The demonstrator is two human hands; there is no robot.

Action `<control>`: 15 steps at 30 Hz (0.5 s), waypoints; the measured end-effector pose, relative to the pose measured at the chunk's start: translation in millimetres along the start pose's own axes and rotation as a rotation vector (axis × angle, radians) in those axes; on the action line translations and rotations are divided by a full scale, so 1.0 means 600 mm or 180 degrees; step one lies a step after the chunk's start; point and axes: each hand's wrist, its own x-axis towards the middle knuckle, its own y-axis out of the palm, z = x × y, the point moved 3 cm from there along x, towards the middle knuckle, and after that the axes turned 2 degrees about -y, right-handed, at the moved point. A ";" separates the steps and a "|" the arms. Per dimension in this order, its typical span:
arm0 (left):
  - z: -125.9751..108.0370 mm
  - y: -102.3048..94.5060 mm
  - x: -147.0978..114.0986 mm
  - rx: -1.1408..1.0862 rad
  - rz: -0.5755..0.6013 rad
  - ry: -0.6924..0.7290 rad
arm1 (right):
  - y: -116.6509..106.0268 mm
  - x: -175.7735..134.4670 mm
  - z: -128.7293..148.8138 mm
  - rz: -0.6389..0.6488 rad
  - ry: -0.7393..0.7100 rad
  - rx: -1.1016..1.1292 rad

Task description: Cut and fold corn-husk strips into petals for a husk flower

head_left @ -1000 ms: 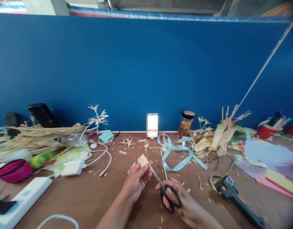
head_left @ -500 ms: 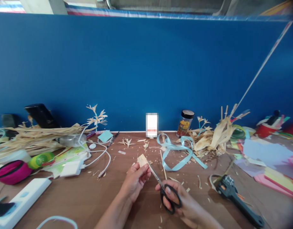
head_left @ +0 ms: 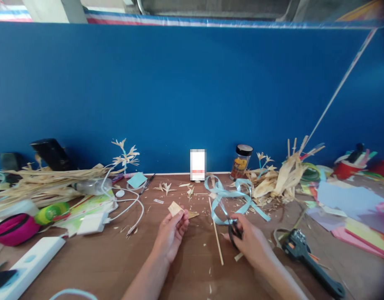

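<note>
Pinched between the thumb and fingers of my left hand [head_left: 173, 227] is a pale piece of dried husk [head_left: 174, 207]. Another husk bit shows just right of those fingertips. My right hand [head_left: 249, 235] is closed on a pair of black-handled scissors [head_left: 235, 233], their blades pointing up and left over the light blue ribbon [head_left: 223, 193]. A thin wooden stick [head_left: 217, 235] lies on the table between my hands. Small husk scraps and a husk flower [head_left: 166, 188] lie beyond my left hand.
A glue gun [head_left: 310, 258] lies at the right, below coloured paper sheets [head_left: 348, 202]. A jar [head_left: 241, 162] and a husk bundle [head_left: 287, 179] stand at the back right. On the left are dried husks [head_left: 48, 183], a white cable, a pink pouch [head_left: 16, 228] and a power strip [head_left: 32, 258].
My right hand has moved right and away from the husk with the scissors. My left hand has shifted slightly left, still pinching the husk piece. More of the wooden stick shows.
</note>
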 end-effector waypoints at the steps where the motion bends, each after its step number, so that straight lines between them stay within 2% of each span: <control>1: 0.002 0.002 -0.002 0.0053 0.0011 -0.0001 | -0.009 0.003 -0.006 -0.0210 0.0013 -0.0528; 3: 0.007 0.009 -0.008 0.0285 0.0148 -0.0032 | -0.022 0.004 -0.014 -0.0390 0.0128 -0.1290; 6: 0.017 0.026 -0.026 0.0871 0.0648 -0.0140 | -0.031 0.004 -0.019 -0.0409 0.0270 -0.1768; 9: 0.025 0.044 -0.048 0.1438 0.1264 -0.0336 | -0.025 0.004 -0.022 -0.0228 0.0142 -0.1629; 11: 0.025 0.053 -0.058 0.1725 0.1573 -0.0290 | -0.018 0.005 -0.025 -0.0086 0.0072 -0.1384; 13: 0.020 0.056 -0.062 0.1970 0.1699 -0.0043 | -0.014 0.006 -0.026 -0.0028 0.0058 -0.1199; 15: 0.015 0.052 -0.058 0.2096 0.1581 0.0167 | -0.013 0.005 -0.023 -0.0031 0.0035 -0.1119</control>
